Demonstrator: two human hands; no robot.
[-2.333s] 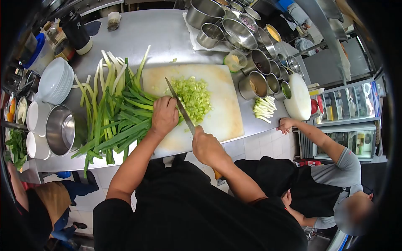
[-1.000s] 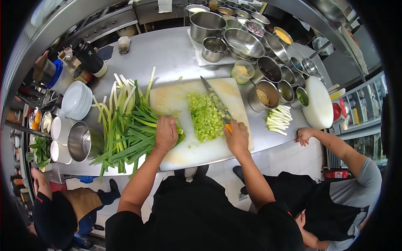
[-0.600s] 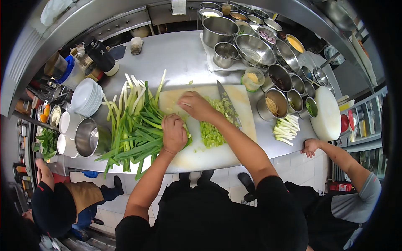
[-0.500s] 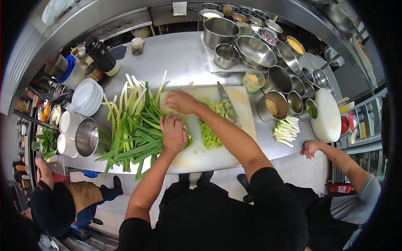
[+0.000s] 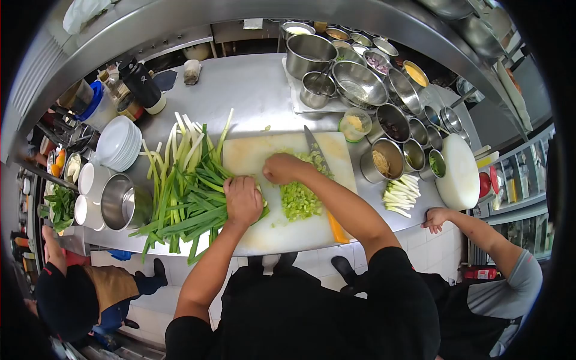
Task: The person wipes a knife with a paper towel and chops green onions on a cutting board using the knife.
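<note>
My left hand (image 5: 243, 200) is closed over the cut ends of the long green onions (image 5: 195, 195), at the left part of the white cutting board (image 5: 255, 237). Just to its right, my right hand (image 5: 280, 168) has its fingers pressed together above the board; what they hold, if anything, is hidden. Chopped green pieces (image 5: 299, 203) lie in a heap beside and partly behind my right forearm. A knife (image 5: 337, 228) with an orange handle rests on the board right of the heap, its blade partly hidden by my forearm.
Metal pots and bowls (image 5: 360, 84) crowd the back right. Cut white stalks (image 5: 402, 195) lie right of the board, near a co-worker's hand (image 5: 436, 219). Stacked plates (image 5: 119, 144), a metal pot (image 5: 125, 202) and a black bottle (image 5: 141, 87) stand left. Another person is at the lower left.
My right hand let go of the knife, crossed over to the onions' cut ends, then moved back right over the board. My left hand went from the board's middle onto the onions.
</note>
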